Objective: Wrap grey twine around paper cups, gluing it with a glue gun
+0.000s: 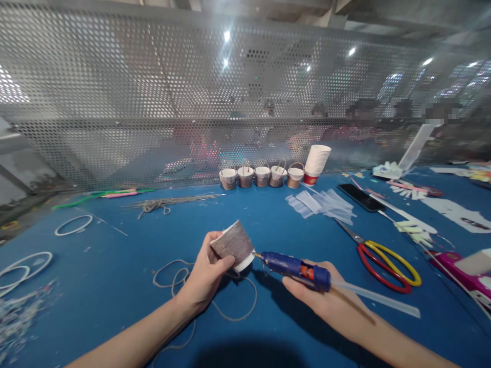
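My left hand (pixel 210 268) is closed around a paper cup (pixel 235 246), which lies tilted on its side in my fingers. Grey-brown cord covers most of the cup's wall, and a white strip shows at its lower edge. Loose grey cord (pixel 245 318) trails from below the cup in loops on the table. My right hand (pixel 326 296) grips a blue hot glue gun (pixel 295 268), with a clear glue stick (pixel 379 299) poking out of its back. The gun's nozzle points left and meets or nearly meets the cup's white edge.
Several small cord-wrapped buckets (pixel 262 176) stand beside stacked paper cups (pixel 316 162) along the perforated metal screen (pixel 153 102). Clear glue sticks (pixel 322 203), a phone (pixel 361 197) and red-and-yellow scissors (pixel 383 260) lie right. Cut cords (pixel 172 202) and white rings (pixel 73 225) lie left.
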A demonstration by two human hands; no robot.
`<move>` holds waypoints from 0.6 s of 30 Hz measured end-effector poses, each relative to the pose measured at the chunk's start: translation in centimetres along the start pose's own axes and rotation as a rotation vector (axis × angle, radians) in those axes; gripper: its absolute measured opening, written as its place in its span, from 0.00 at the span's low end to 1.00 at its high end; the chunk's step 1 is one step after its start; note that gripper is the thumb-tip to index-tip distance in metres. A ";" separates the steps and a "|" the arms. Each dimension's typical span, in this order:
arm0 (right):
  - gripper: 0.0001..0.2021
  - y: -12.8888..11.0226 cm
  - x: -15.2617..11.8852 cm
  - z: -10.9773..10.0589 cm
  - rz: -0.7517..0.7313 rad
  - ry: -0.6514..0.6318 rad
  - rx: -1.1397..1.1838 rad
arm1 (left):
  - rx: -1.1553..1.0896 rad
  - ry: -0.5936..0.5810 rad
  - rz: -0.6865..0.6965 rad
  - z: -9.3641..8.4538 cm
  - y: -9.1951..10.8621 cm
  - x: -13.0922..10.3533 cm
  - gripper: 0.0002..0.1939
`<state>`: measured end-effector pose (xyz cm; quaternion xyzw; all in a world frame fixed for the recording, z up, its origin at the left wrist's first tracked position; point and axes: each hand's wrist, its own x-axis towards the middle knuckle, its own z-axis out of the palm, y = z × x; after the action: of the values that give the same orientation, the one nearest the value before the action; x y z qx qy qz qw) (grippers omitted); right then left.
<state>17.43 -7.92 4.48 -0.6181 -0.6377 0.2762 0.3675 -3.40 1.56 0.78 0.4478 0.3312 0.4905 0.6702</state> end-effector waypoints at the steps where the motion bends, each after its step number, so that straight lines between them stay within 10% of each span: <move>1: 0.14 0.0 0.0 -0.1 0.010 -0.004 0.018 | 0.001 -0.006 -0.003 0.0 0.0 0.0 0.24; 18: 0.15 0.2 0.0 0.2 0.031 -0.025 0.039 | -0.015 0.001 0.004 -0.1 0.0 0.0 0.24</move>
<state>17.37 -7.92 4.19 -0.6174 -0.6269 0.3020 0.3669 -3.46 1.54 0.74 0.4435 0.3268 0.4945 0.6723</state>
